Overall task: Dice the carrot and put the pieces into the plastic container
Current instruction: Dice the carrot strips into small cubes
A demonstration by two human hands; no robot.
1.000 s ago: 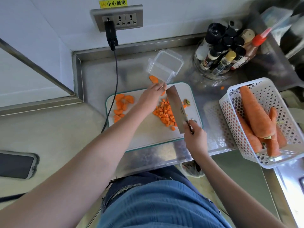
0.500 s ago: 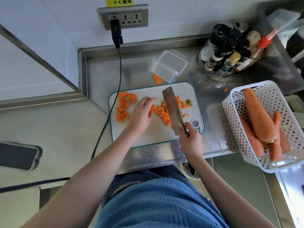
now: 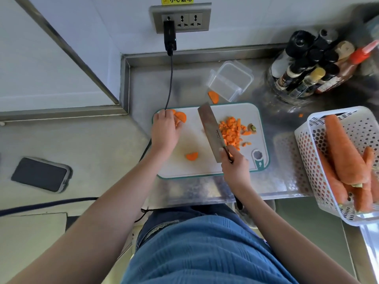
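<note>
A white cutting board (image 3: 194, 169) with a teal rim lies on the steel counter. My left hand (image 3: 165, 131) is at the board's far left corner with its fingers curled over the carrot slices (image 3: 181, 116) there. My right hand (image 3: 233, 167) grips the handle of a cleaver (image 3: 210, 131) whose blade lies across the board. Right of the blade sits a pile of diced carrot (image 3: 231, 132). One half slice (image 3: 192, 156) lies alone near the middle of the board. The clear plastic container (image 3: 230, 79) stands tilted behind the board, and a carrot slice (image 3: 213, 96) lies on the counter in front of it.
A white perforated basket (image 3: 307, 152) holding whole carrots (image 3: 344, 148) stands at the right. Sauce bottles (image 3: 315, 66) cluster at the back right. A black cable (image 3: 169, 78) runs from the wall socket past the board. A phone (image 3: 41, 174) lies at the left.
My left hand has moved from the diced pile to the slices at the board's far left. The cleaver has swung left of the dice. One half slice now lies alone mid-board.
</note>
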